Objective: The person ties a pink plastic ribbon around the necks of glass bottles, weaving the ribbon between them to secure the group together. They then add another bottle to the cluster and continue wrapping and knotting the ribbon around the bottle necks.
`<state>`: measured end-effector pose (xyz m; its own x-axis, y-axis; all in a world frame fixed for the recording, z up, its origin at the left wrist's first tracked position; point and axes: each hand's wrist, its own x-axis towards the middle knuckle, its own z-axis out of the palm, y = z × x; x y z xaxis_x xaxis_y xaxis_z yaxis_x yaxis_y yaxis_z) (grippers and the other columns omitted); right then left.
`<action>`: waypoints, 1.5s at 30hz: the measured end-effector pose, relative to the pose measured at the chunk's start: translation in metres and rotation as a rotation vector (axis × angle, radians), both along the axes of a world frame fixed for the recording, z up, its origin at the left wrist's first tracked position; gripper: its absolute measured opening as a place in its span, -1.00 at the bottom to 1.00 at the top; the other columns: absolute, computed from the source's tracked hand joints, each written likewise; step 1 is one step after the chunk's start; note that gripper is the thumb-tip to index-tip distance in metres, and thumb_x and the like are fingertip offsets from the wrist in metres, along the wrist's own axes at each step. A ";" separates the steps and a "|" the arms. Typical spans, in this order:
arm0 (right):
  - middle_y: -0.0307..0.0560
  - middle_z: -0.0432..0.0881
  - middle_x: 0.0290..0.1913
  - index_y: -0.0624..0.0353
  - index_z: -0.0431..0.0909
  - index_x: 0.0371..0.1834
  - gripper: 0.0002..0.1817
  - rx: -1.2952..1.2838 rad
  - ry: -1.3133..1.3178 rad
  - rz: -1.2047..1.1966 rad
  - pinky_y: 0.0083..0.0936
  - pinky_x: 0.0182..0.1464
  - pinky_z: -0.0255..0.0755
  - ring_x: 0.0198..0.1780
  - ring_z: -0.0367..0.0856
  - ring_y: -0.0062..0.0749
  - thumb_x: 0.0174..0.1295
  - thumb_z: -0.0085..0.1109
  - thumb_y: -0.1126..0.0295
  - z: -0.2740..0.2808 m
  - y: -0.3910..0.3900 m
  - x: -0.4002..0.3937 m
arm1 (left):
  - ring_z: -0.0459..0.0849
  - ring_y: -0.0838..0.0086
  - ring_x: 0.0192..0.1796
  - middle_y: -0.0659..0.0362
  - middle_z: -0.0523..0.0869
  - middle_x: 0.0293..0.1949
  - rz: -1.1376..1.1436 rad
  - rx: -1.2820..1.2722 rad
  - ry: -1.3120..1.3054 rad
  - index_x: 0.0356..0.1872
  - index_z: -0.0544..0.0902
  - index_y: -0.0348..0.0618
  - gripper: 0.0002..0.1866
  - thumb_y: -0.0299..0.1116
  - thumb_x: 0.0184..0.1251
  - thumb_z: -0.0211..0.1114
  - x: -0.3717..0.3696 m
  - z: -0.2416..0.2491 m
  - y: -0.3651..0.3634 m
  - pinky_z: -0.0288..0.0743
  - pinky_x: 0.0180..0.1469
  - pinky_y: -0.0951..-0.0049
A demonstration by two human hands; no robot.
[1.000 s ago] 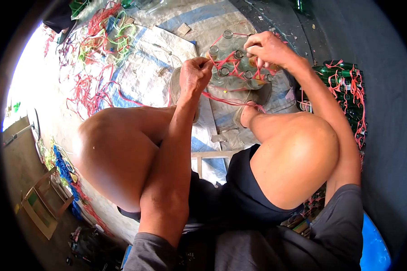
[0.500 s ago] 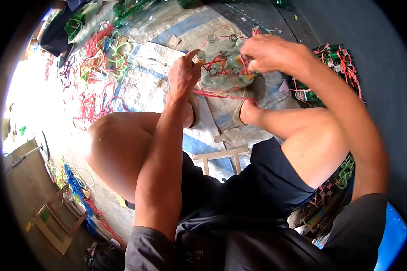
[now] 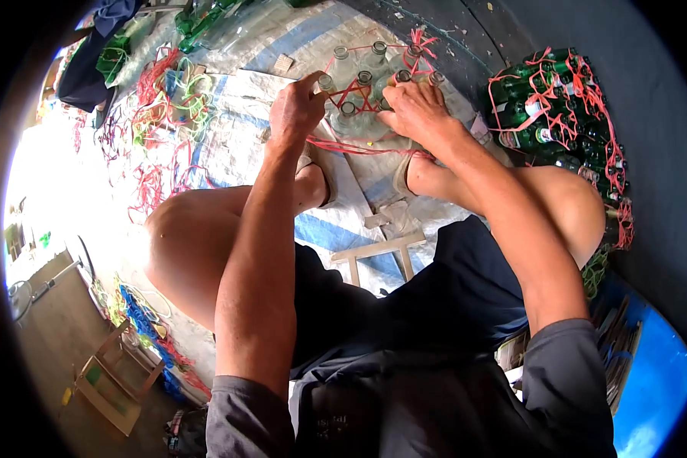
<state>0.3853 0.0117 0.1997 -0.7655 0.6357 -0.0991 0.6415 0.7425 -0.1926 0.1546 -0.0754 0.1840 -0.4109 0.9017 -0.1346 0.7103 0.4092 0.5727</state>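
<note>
Several clear glass bottles stand upright in a close cluster between the feet, with red string laced around their necks. My left hand is at the left side of the cluster, thumb and forefinger near the neck of the leftmost bottle; whether they pinch string cannot be made out. My right hand lies over the right front bottles, fingers bent around the necks and partly hiding them. Loose red strands run across in front of the bottles between the ankles.
Green bottles bound with red string stand at the right. Tangles of red and green string lie on the woven sheet at the left. A small wooden frame lies between the legs. Another wooden piece is at the lower left.
My right hand has moved from the cluster's right edge down and left onto the front bottles. My left hand stays by the left bottle. The view has shifted, showing more green bottles.
</note>
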 end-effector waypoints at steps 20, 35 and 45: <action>0.14 0.79 -0.24 0.14 0.70 -0.16 -0.72 -0.012 -0.073 0.105 0.04 -0.09 0.60 -0.07 0.79 0.15 0.14 0.50 0.28 0.019 0.014 0.019 | 0.82 0.07 -0.35 -0.02 0.81 -0.42 0.053 0.112 0.073 0.12 0.81 -0.03 -0.57 -0.14 0.26 0.49 0.052 0.002 -0.052 0.65 -0.22 0.14; 0.06 0.62 0.19 0.01 0.69 0.06 -0.62 0.026 0.094 0.019 -0.01 0.16 0.57 0.21 0.65 0.10 0.12 0.40 0.37 0.022 0.011 0.032 | 0.83 -0.07 -0.23 -0.12 0.82 -0.34 0.180 0.164 -0.019 0.02 0.78 -0.26 -0.58 -0.12 0.34 0.46 0.125 0.008 -0.084 0.66 -0.15 0.03; 0.09 0.60 0.14 0.12 0.53 0.24 -0.29 0.069 0.252 0.003 -0.03 0.26 0.49 0.26 0.58 0.06 0.00 0.61 0.17 0.005 -0.050 0.012 | 0.80 -0.18 -0.20 -0.19 0.79 -0.36 0.006 0.012 0.085 -0.19 0.73 -0.25 -0.70 -0.17 0.37 0.38 0.112 0.023 -0.082 0.66 -0.14 -0.10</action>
<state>0.3969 -0.0382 0.2044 -0.7623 0.6322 0.1387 0.5775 0.7612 -0.2952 0.2666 -0.1578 0.2072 -0.4261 0.9004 -0.0880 0.7541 0.4072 0.5152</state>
